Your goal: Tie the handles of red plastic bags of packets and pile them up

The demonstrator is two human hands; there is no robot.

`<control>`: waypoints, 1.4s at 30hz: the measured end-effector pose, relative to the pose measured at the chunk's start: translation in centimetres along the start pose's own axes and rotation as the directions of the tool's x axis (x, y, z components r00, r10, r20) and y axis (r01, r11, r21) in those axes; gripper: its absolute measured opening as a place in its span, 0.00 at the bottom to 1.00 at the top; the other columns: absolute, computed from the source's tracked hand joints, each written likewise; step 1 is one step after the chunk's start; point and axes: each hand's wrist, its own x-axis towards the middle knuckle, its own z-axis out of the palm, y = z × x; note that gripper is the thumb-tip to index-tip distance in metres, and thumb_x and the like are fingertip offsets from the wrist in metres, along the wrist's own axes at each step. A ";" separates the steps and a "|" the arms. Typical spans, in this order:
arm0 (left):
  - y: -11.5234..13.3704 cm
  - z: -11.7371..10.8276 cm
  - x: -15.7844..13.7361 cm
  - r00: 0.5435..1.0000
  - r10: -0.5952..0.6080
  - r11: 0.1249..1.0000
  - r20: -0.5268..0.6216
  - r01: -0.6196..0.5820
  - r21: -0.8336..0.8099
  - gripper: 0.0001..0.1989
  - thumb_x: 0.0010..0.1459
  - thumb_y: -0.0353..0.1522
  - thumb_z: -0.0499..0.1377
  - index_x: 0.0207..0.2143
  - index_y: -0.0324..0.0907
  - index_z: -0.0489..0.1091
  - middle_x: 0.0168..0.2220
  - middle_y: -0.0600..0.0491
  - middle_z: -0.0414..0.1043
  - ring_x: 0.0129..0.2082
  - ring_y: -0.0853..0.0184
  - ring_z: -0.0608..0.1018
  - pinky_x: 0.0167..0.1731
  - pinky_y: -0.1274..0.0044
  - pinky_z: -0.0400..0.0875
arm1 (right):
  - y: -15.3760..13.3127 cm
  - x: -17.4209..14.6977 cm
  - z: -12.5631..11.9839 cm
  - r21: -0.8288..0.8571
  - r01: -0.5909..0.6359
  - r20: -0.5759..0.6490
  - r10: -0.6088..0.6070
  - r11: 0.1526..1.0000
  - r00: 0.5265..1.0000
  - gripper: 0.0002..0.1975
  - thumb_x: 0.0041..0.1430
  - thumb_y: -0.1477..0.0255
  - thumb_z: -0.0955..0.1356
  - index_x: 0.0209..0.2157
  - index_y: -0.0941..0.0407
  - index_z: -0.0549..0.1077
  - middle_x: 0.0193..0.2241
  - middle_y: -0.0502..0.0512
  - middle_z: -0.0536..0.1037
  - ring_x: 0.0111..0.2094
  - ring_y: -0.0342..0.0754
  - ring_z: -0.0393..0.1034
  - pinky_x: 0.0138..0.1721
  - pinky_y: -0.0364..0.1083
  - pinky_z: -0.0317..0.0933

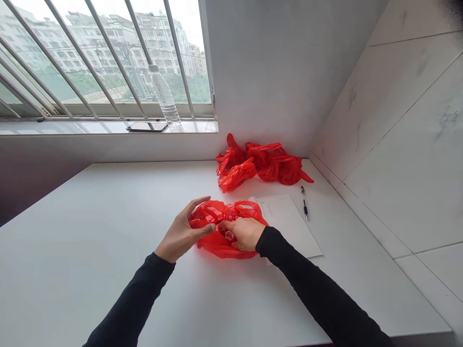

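A red plastic bag [231,250] lies on the white table in front of me, its mouth spread and its handles loose. My left hand [186,231] grips the bag's left side, thumb along the near rim and fingers around the far side. Reaching into the mouth, my right hand [248,232] has its fingers closed at a dark red item with a white printed pattern [229,235]. Most of that item is hidden by the hand and the bag, so its kind does not show.
More crumpled red plastic bags [267,161] lie against the back wall. An open notebook [292,226] with handwriting and a black pen [304,202] are right of my hands. On the windowsill stand a clear water bottle [165,96] and a flat phone [146,126].
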 end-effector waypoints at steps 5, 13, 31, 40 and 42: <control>-0.3 -0.2 0.3 0.998 0.017 0.999 -0.066 -0.015 0.031 0.36 0.46 0.41 0.68 0.59 0.47 0.67 0.50 0.44 0.76 0.27 0.66 0.77 0.20 0.77 0.74 | 0.1 0.2 0.1 -0.049 -0.060 -0.017 0.059 0.997 0.998 0.13 0.60 0.67 0.70 0.44 0.59 0.75 0.41 0.62 0.79 0.42 0.58 0.74 0.39 0.49 0.64; -1.1 -0.3 1.1 0.985 -0.086 0.973 -0.152 0.050 -0.225 0.28 0.53 0.49 0.64 0.49 0.39 0.75 0.44 0.43 0.80 0.39 0.55 0.82 0.33 0.73 0.78 | 0.0 0.3 0.0 -0.009 0.024 -0.079 -0.025 1.000 0.997 0.18 0.65 0.73 0.62 0.53 0.50 0.73 0.42 0.55 0.80 0.43 0.53 0.73 0.37 0.45 0.62; -0.3 0.4 0.3 0.990 -0.126 0.933 -0.056 0.099 -0.347 0.38 0.56 0.56 0.58 0.57 0.35 0.73 0.41 0.40 0.81 0.39 0.49 0.83 0.32 0.68 0.78 | -2.0 1.1 1.1 -0.005 0.034 -0.124 -0.034 0.999 0.992 0.17 0.64 0.73 0.60 0.52 0.53 0.72 0.35 0.56 0.78 0.35 0.52 0.73 0.33 0.46 0.58; -0.9 0.2 0.4 0.991 -0.105 0.912 -0.088 0.060 -0.405 0.36 0.57 0.52 0.60 0.57 0.34 0.72 0.38 0.41 0.82 0.38 0.50 0.83 0.32 0.69 0.78 | 0.7 0.3 -1.3 -0.016 -0.060 -0.114 0.057 0.998 0.992 0.16 0.66 0.74 0.59 0.47 0.57 0.75 0.37 0.59 0.79 0.38 0.53 0.74 0.35 0.46 0.57; -1.1 0.1 0.5 0.992 -0.094 0.914 -0.088 0.051 -0.401 0.35 0.57 0.51 0.60 0.56 0.34 0.73 0.38 0.42 0.82 0.38 0.51 0.83 0.32 0.69 0.78 | 0.9 -0.3 -1.9 -0.027 -0.033 -0.081 0.031 0.999 0.996 0.14 0.64 0.74 0.60 0.42 0.57 0.77 0.35 0.59 0.79 0.36 0.52 0.73 0.33 0.46 0.56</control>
